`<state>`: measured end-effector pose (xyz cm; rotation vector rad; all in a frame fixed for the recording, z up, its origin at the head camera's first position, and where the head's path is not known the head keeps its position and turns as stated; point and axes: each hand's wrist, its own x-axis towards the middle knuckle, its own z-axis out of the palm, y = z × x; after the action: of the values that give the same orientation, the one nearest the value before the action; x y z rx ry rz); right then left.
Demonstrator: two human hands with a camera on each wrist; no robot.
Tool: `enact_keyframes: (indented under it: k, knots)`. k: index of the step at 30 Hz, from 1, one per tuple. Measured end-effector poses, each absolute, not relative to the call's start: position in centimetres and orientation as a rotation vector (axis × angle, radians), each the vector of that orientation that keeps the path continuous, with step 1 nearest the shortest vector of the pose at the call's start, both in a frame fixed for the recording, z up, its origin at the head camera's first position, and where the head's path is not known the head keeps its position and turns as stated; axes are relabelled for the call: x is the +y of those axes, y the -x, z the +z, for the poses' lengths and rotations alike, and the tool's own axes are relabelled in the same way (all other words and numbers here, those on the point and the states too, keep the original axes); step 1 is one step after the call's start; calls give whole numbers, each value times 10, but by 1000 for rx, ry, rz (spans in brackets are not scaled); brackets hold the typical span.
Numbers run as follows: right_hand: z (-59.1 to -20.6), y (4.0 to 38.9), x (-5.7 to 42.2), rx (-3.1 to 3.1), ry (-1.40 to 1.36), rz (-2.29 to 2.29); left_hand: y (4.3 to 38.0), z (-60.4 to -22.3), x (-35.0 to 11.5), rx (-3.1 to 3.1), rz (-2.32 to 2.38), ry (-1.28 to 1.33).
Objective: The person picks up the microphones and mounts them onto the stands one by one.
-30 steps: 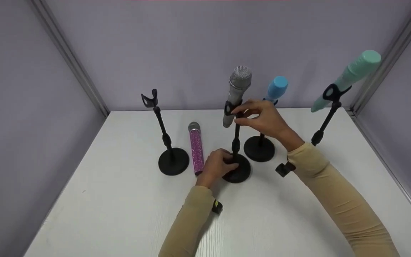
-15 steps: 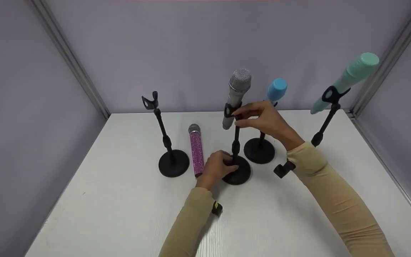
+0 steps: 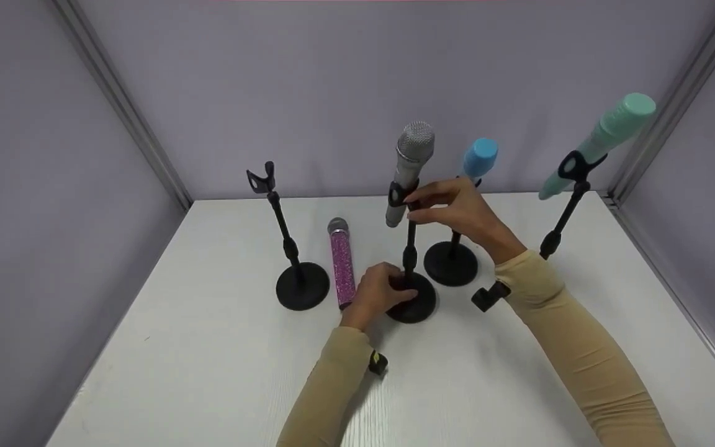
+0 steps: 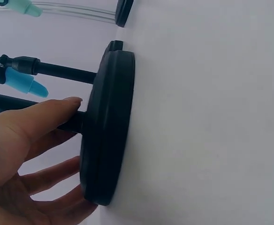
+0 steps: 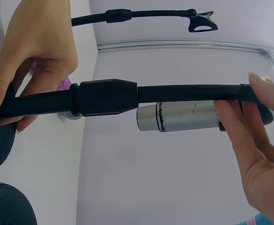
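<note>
A silver microphone [image 3: 415, 149] leans in the clip of a black desk microphone stand [image 3: 409, 254], its mesh head up. Just under the clip, my right hand [image 3: 460, 208] pinches the top of the pole between thumb and fingers. Low down, my left hand [image 3: 375, 293] holds the same stand by the foot of its pole, thumb on one side. The left wrist view shows that hand's other fingers beside the round base [image 4: 108, 126], which sits on the white table. In the right wrist view the pole [image 5: 188, 93] runs between both hands.
Left of the hands lies a pink glitter microphone [image 3: 342, 264], with a stand [image 3: 302, 287] with a bare clip beyond it. A blue microphone [image 3: 480, 156] on a stand is close behind the right hand. Further right, another stand bears a mint-green microphone [image 3: 618, 127].
The whole scene sits slightly lower in the head view. Both hands keep their hold on the silver microphone's stand; the right forearm has shifted slightly left.
</note>
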<state>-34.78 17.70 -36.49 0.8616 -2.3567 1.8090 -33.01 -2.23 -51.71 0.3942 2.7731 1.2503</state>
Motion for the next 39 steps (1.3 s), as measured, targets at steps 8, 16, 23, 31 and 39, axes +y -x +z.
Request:
enact_keyframes:
  k: [8,16,23,31,39]
  knots:
    - [-365,349,176,-2348,-884,1797,327,-491,-19,2711,1795,-617]
    - [-363,345,180,-2362,-862,1778,325,-484,-14,2723,2020,-796]
    - [-363,346,182,-2353,-866,1774,326,-481,-17,2674,1954,-886]
    - [-369,348,179,-2313,-867,1840,325,-481,-21,2663,1907,-880]
    - [-376,348,173,-2247,-800,1924,326,-483,-23,2657,1946,-840]
